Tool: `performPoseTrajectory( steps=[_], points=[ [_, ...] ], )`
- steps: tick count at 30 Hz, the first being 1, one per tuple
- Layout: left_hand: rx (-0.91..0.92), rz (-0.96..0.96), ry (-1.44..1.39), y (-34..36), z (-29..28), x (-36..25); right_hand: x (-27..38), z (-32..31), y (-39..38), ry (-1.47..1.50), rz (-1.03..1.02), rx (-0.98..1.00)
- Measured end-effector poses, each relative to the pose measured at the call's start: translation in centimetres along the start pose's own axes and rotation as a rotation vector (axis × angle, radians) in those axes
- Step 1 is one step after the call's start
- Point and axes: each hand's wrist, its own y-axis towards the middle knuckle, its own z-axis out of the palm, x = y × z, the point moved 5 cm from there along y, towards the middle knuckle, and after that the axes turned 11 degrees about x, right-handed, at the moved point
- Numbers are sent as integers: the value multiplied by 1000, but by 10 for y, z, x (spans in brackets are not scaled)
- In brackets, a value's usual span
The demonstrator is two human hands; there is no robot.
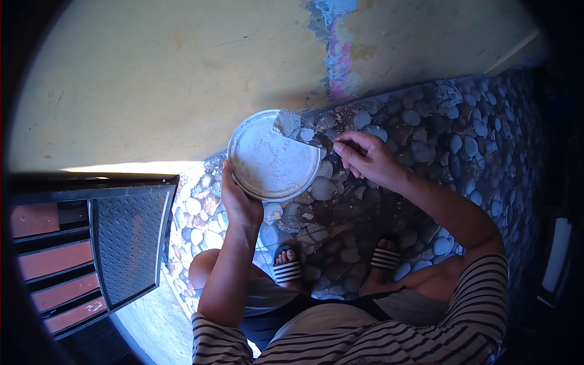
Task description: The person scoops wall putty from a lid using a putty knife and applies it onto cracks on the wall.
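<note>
My left hand [242, 201] grips the lower left rim of a round, shallow white lid [255, 155], which has pale paste smeared over its inside. In my right hand [362, 158] I hold a putty knife [301, 131] by its handle, fingers closed round it. The blade, crusted with light grey paste, lies over the lid's upper right part. Just beyond the lid is a yellowish wall [152, 85], with a vertical patched strip [334, 55] of blue, pink and grey.
The pebble-patterned floor [438, 152] runs along the wall, under my sandalled feet. A metal-framed panel [131, 237] with reddish slats and a diamond-plate section stands at left, beside a pale sunlit surface [146, 322]. A white elongated object [556, 255] is at the dark right edge.
</note>
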Motion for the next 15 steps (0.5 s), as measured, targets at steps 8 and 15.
performPoseTrajectory(
  steps=[8, 15],
  points=[
    [22, 48, -12, -4, 4, -16, -26, -52, -11, 306, 29, -322],
    [27, 34, -7, -15, 11, -21, 19, -55, 3, 353, 39, -339]
  ],
)
